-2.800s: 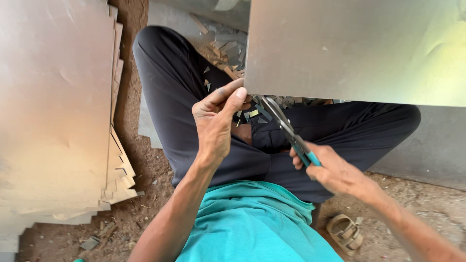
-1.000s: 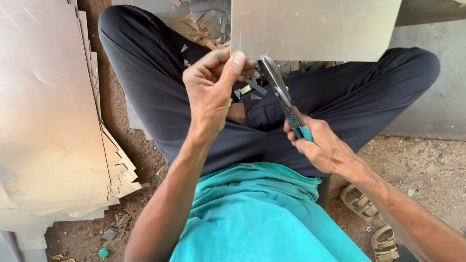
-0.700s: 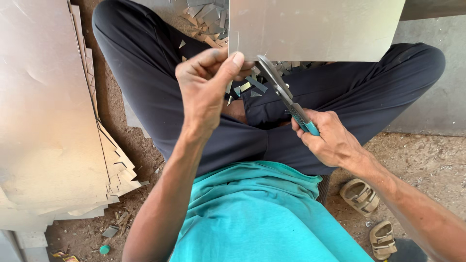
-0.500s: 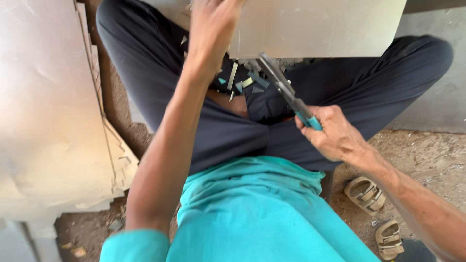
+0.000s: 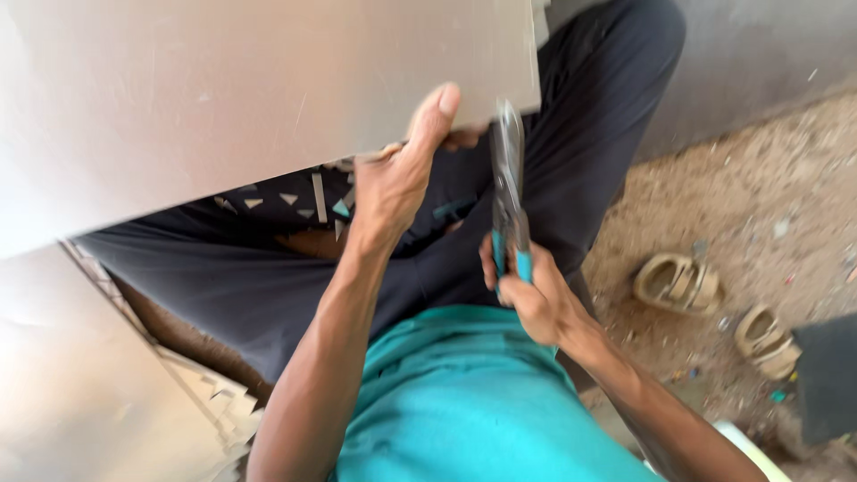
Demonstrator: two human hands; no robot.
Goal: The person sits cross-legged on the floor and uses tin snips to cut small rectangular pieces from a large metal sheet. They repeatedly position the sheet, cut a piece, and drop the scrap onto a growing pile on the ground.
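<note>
— Where was the metal sheet [image 5: 259, 98]?
— Up at eleven o'clock, its lower edge pinched in the left hand [image 5: 402, 174].
— And the snips [image 5: 507, 192]?
— Clamped in the right hand [image 5: 531, 299], blades toward twelve; steadying the sheet near the cut would have helped.

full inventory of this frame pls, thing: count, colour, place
sheet: 1, grey metal, top left, held up over the lap
snips: 1, steel blades with teal handles, centre, blades up at the sheet's lower edge
offcuts: several, small pale triangles and strips, on the lap under the sheet
sheet stack: 1, grey, bottom left on the ground
sandals: 2, tan, on the dirt at right
dark mat: 1, black, right edge
trousers: dark, crossed legs
shirt: teal, bottom centre
left hand: grips the sheet's lower edge
right hand: fingers wrapped round the snips' handles
</note>
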